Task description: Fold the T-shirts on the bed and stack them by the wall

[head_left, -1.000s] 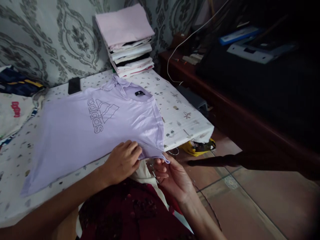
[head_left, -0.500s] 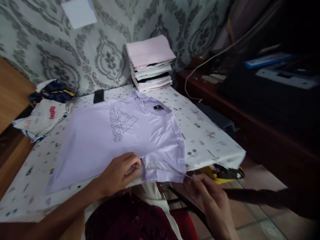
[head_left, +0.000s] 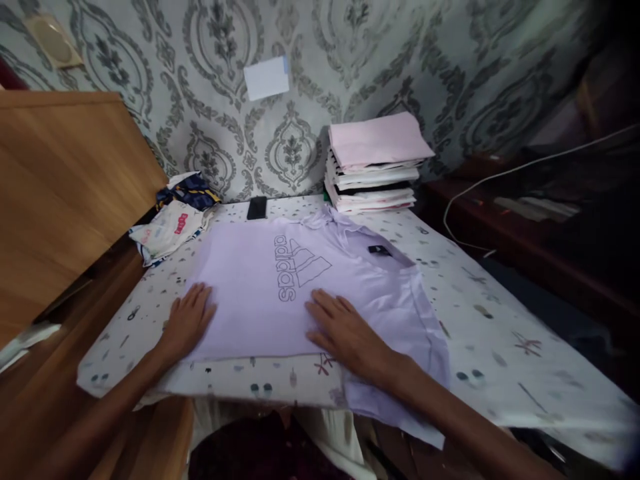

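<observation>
A lilac T-shirt (head_left: 240,287) with an outlined logo lies spread on the patterned white cloth of the table (head_left: 500,360). Its neck opening, with a black label, points right, and one sleeve hangs over the front edge. My left hand (head_left: 187,320) rests with spread fingers on the shirt's hem at the left. Flat on the front of the shirt, just below the logo, lies my right hand (head_left: 345,330), its fingers apart. Neither hand grips anything.
Folded clothes (head_left: 377,160) form a stack at the back right. A black phone (head_left: 257,207) lies near the wall. Crumpled fabric (head_left: 173,223) sits at the back left beside a wooden panel (head_left: 70,193). A white cable (head_left: 525,160) crosses the right side.
The view has swung left. My left hand has moved to the shirt's hem and opened. My right hand has left the area by the sleeve and now lies flat on the shirt.
</observation>
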Tool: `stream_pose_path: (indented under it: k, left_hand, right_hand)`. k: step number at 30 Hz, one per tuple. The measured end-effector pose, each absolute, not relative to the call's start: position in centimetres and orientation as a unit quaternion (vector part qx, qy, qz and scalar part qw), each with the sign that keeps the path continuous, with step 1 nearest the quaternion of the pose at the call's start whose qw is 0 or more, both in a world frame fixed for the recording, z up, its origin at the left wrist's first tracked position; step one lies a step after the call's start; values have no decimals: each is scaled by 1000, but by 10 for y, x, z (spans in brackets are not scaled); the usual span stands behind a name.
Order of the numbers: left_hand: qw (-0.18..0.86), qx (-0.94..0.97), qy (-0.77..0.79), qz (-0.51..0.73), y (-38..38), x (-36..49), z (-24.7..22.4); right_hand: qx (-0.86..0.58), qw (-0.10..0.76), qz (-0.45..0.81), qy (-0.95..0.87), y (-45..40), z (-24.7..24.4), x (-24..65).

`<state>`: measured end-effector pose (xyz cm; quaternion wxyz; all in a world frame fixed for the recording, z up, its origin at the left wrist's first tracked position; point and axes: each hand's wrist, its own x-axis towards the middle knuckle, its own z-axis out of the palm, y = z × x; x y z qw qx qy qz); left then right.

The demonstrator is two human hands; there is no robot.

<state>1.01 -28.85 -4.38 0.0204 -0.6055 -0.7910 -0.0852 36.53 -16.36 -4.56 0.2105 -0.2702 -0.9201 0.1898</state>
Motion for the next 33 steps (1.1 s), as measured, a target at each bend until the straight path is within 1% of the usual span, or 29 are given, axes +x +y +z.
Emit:
stream_pose_path:
  k: [3, 6, 9, 12, 16, 21, 25, 30, 33]
  left_hand:
    - [44, -591, -798, -113, -302, -15, -42]
    - [38, -569, -809, -142, -294, -33, -28]
    - [23, -536, -833, -135, -261, -50, -10]
    - [-15, -483, -872, -82, -218, -63, 3]
    - [-43, -446, -892, -61, -180, -71, 1]
    - [-48, -409, -910, -52, -177, -88, -5]
    - [-45, -391, -918, -45, -185, -101, 1]
    - [-14, -422, -904, -63, -195, -84, 4]
    - [-12, -455, -887, -78, -208, -74, 0]
  right_hand:
    - [-226, 186, 197, -936, -168, -49, 350]
    - [-191, 169, 211, -944, -177, -43, 332]
    - [-141, 117, 212, -960, -192, -29, 304]
    - [-65, 87, 192, -975, -210, -18, 267]
    - [33, 107, 138, -984, -227, -16, 215]
    - [67, 144, 80, -984, -232, -30, 173]
    - [85, 176, 93, -976, -231, -40, 167]
    - [125, 183, 127, -967, -230, -39, 172]
    - [127, 178, 134, -967, -230, -39, 172]
